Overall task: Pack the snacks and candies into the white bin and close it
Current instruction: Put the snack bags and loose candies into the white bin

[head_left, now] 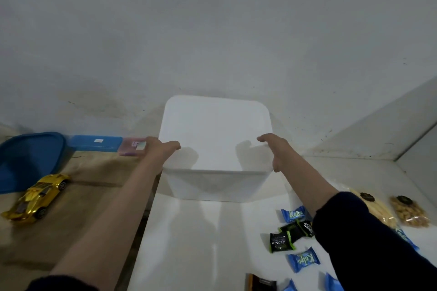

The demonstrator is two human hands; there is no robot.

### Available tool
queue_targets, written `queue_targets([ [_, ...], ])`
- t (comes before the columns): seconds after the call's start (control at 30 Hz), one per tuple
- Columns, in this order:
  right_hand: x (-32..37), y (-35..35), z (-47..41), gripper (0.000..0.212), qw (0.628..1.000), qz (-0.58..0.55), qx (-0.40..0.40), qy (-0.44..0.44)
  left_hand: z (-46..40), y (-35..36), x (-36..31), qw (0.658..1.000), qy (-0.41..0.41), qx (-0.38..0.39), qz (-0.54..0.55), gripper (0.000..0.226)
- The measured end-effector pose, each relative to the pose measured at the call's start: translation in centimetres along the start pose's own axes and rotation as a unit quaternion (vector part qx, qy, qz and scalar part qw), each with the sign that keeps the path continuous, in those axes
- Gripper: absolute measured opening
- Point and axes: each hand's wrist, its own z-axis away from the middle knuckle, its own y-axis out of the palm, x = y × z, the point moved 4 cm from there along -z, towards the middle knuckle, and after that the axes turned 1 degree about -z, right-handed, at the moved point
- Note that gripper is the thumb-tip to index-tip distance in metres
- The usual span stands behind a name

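Left hand (159,149) and right hand (274,151) clasp the white lid (214,130) at its 9 and 3 o'clock edges, thumbs on top, over the white bin (215,186). Wrapped candies (303,259) and snack bags (410,212) lie at 4 o'clock; a gold toy car (37,197) sits at 8 o'clock.

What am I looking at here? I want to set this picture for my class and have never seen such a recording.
There is no machine: a person wears a camera on the head, looking down at their own arms. The left hand and right hand grip the lid of a white bin at its two sides. On the white surface to the right lie blue candies, black-and-green candies and two clear snack bags. To the left are a gold toy car and blue containers.
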Motion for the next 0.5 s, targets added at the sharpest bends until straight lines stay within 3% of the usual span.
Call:
queue_targets([
  [0.13,1.5,-0.4,3.0,0.083,0.998,-0.046,0.014,-0.050,2.8,-0.7,0.1,0.993,0.030,0.003,0.112,0.088],
  [0.33,-2.4,-2.1,10.8,0.065,0.993,-0.061,0.011,-0.101,9.8,-3.0,4.9,0.970,0.080,-0.033,0.226,0.039],
  [0.4,-5.5,-2.5,14.1,0.068,0.992,-0.024,-0.004,-0.125,11.7,-3.7,8.1,0.976,0.073,-0.052,0.197,0.046],
  [0.5,-10.6,-2.9,18.4,0.053,0.988,0.001,-0.018,-0.152,13.9,-4.7,13.5,0.982,0.041,-0.077,0.166,0.056],
])
